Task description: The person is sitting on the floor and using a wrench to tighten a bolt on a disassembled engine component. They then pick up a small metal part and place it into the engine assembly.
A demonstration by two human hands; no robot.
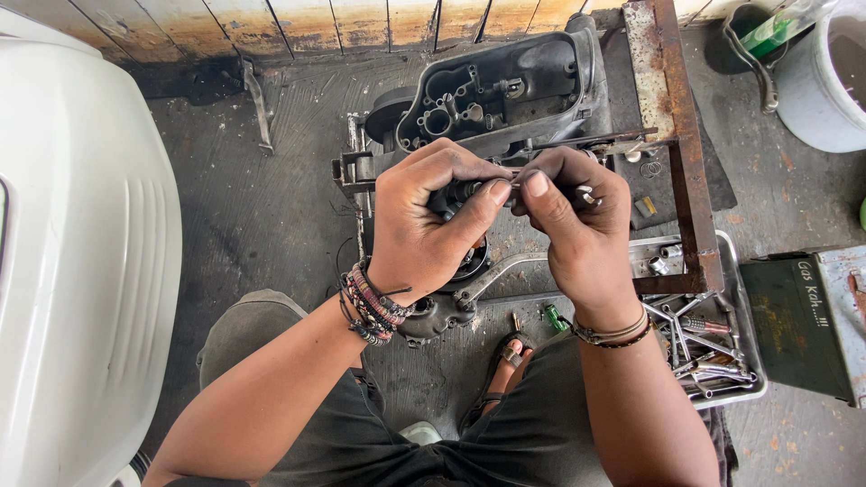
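Note:
Both hands meet over the middle of the floor. My left hand [433, 221] grips a small dark metal part [462, 191], thumb pressed along its side. My right hand [577, 221] pinches the same part from the right, and a short silvery end [586, 196] sticks out past its fingers. Most of the part is hidden by my fingers. Just behind the hands lies a black engine cover [501, 90] with its open inside facing up. Below the hands sit a grey metal lever [505, 271] and a round dark casting [433, 316].
A metal tray [753, 361] with several wrenches and sockets lies right of my knee, under a rusty steel frame [681, 126]. A dark green metal box [803, 325] stands at the right, a white bucket [825, 81] at top right, a white body panel [81, 261] at the left.

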